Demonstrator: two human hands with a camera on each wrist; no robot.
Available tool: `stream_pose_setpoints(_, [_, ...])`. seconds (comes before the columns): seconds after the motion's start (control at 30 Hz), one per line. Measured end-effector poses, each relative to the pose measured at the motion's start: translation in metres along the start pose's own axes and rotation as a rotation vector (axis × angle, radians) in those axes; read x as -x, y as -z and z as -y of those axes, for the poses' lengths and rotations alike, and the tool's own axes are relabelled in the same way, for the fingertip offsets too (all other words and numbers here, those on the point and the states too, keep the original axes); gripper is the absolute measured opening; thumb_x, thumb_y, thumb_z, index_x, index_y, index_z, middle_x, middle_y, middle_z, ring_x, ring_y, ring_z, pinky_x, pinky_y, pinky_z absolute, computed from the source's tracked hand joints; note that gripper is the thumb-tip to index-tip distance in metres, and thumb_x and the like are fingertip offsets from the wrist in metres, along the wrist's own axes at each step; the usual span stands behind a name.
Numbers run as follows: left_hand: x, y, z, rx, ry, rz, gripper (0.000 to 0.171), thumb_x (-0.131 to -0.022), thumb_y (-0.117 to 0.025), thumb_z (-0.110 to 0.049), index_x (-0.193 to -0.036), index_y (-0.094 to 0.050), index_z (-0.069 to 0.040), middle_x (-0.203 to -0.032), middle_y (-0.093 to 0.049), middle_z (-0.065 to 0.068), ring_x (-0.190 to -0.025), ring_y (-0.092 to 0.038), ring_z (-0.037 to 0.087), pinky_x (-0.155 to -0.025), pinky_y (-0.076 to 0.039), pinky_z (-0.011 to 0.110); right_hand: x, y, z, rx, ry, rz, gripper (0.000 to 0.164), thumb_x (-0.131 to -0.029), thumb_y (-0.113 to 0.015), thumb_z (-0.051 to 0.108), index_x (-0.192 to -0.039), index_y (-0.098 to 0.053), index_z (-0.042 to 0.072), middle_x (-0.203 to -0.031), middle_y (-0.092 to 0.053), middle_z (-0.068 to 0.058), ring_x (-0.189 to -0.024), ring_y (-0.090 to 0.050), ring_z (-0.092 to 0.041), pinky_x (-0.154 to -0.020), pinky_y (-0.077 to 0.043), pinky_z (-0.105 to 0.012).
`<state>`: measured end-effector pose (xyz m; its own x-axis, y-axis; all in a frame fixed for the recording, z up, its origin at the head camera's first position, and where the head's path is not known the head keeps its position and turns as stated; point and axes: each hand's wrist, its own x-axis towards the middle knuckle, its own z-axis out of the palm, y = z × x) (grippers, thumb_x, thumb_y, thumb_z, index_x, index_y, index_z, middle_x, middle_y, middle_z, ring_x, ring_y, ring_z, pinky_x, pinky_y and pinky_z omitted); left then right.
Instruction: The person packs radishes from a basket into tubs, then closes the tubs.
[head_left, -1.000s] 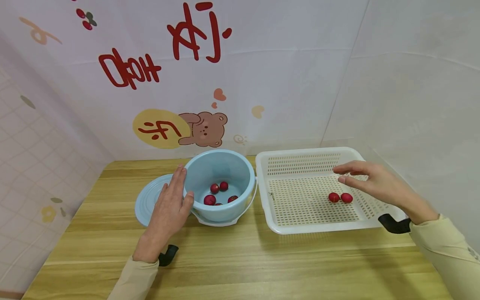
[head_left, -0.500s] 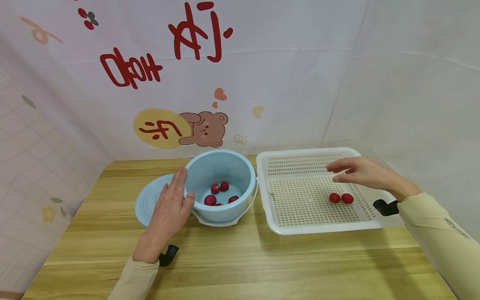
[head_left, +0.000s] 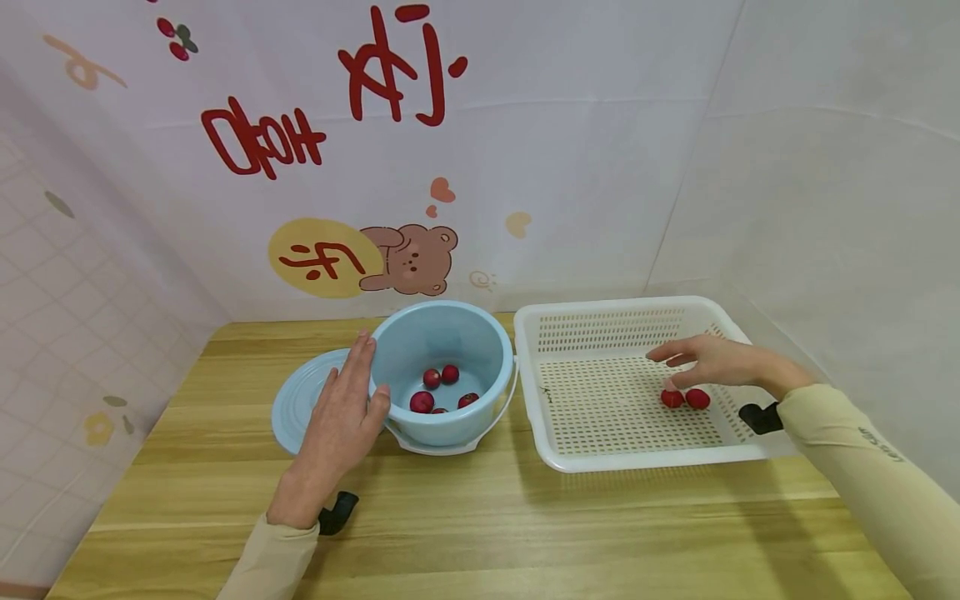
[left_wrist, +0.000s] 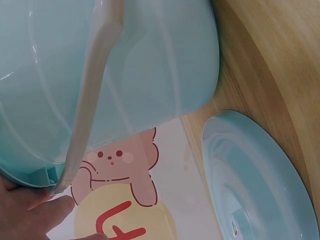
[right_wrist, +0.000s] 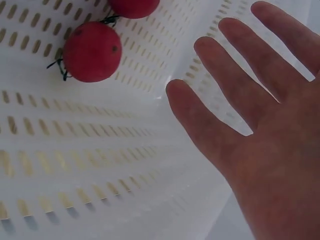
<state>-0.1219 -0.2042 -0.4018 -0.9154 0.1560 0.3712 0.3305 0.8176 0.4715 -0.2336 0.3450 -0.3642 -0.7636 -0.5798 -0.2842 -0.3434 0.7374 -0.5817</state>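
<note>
My left hand (head_left: pixel 339 421) rests against the left rim of a light blue bucket (head_left: pixel 442 429), fingers fairly straight. In the left wrist view, its fingers (left_wrist: pixel 30 210) touch the rim near the white handle (left_wrist: pixel 90 95). Several small round red vegetables (head_left: pixel 422 402) lie inside the bucket. My right hand (head_left: pixel 716 362) hovers over a white plastic basket (head_left: pixel 600 462), its thumb just above one of two red round vegetables (head_left: pixel 698 399). In the right wrist view, the fingers are spread and hold nothing; a red vegetable (right_wrist: pixel 92 51) with dark green stem bits is apart from them.
A light blue lid (head_left: pixel 296 404) lies on the wooden table (head_left: pixel 480 533) left of the bucket, partly behind my left hand. A wall covering (head_left: pixel 600 167) with printed red characters and a bear stands behind. The basket sits just right of the bucket.
My right hand has moved left and then lowered toward the two red vegetables in the basket. The left hand stays against the bucket.
</note>
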Motion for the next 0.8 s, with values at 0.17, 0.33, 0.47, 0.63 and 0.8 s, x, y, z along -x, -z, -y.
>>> stream_pose_setpoints(0.17, [0.000,0.000,-0.001,0.002,0.004,0.002,0.067,-0.105,-0.043,-0.028,-0.162,-0.026,0.002,-0.170,-0.022,0.016,-0.154,-0.028,0.037,-0.118,-0.021,0.070,-0.001,-0.002,-0.004,0.015,-0.021,0.021,0.059,-0.096,-0.074,0.028,-0.144,-0.057,-0.001,-0.142,-0.060,-0.023,-0.133,-0.053,-0.048,-0.105,-0.045,-0.062])
stream_pose_setpoints(0.33, [0.001,0.000,-0.001,0.000,0.003,0.002,0.066,-0.105,-0.043,-0.028,-0.162,-0.026,0.002,-0.171,-0.021,0.015,-0.153,-0.029,0.038,-0.118,-0.021,0.070,-0.001,-0.005,-0.007,0.005,-0.049,0.057,0.063,-0.095,-0.074,0.028,-0.146,-0.055,-0.003,-0.146,-0.056,-0.025,-0.135,-0.048,-0.051,-0.107,-0.042,-0.066])
stream_pose_setpoints(0.47, [0.002,0.000,-0.001,-0.001,0.000,-0.003,0.066,-0.105,-0.043,-0.028,-0.162,-0.026,0.002,-0.170,-0.022,0.016,-0.152,-0.031,0.039,-0.118,-0.021,0.071,-0.002,-0.009,-0.012,-0.002,-0.058,0.076,0.064,-0.094,-0.075,0.028,-0.146,-0.054,-0.003,-0.146,-0.056,-0.025,-0.133,-0.051,-0.052,-0.105,-0.045,-0.064])
stream_pose_setpoints(0.63, [0.001,0.000,-0.001,0.000,-0.004,-0.006,0.066,-0.106,-0.043,-0.029,-0.162,-0.027,0.002,-0.170,-0.023,0.017,-0.152,-0.031,0.038,-0.118,-0.021,0.071,-0.005,-0.015,-0.020,-0.024,-0.043,0.110,0.064,-0.094,-0.075,0.024,-0.146,-0.052,-0.005,-0.144,-0.056,-0.027,-0.129,-0.054,-0.051,-0.100,-0.051,-0.054])
stream_pose_setpoints(0.8, [0.001,0.000,-0.002,-0.006,-0.007,-0.010,0.066,-0.106,-0.043,-0.030,-0.161,-0.027,0.002,-0.169,-0.024,0.018,-0.152,-0.032,0.039,-0.117,-0.022,0.071,-0.007,-0.018,-0.026,-0.083,-0.038,0.134,0.061,-0.094,-0.075,0.018,-0.145,-0.052,-0.007,-0.141,-0.056,-0.030,-0.125,-0.059,-0.047,-0.090,-0.055,-0.038])
